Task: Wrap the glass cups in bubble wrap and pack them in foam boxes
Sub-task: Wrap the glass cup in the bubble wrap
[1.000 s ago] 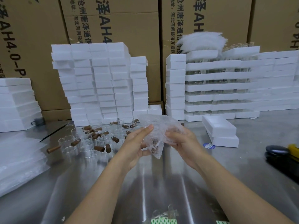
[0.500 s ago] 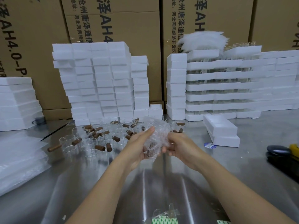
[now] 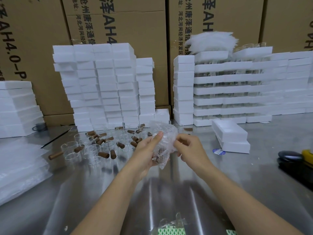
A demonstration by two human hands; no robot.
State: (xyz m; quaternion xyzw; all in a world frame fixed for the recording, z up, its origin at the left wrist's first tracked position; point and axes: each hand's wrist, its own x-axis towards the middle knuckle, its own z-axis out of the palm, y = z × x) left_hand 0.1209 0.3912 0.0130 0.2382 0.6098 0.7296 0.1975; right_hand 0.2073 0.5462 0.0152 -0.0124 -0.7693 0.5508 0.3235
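Centrally, bubble-wrapped cup [image 3: 165,143] over table [image 3: 220,184], left hand [image 3: 146,154] gripping its side, right hand [image 3: 191,150] pinching wrap edge opp.

Both forearms [image 3: 118,192] rise from 6 o'clock, left hand [image 3: 145,153] cupping the bubble-wrapped cup [image 3: 166,133] thumb-up, right hand [image 3: 191,148] pinching its wrap from the 3 o'clock side.

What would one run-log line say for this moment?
step: wrapping | left hand: holds wrapped cup | right hand: pinches bubble wrap | foam box: on table, untouched

Clear bubble wrap [image 3: 166,133] bunched round a brown-handled cup [image 3: 160,153]; bare glass cups [image 3: 92,150] cluster before stacked foam boxes [image 3: 105,85]
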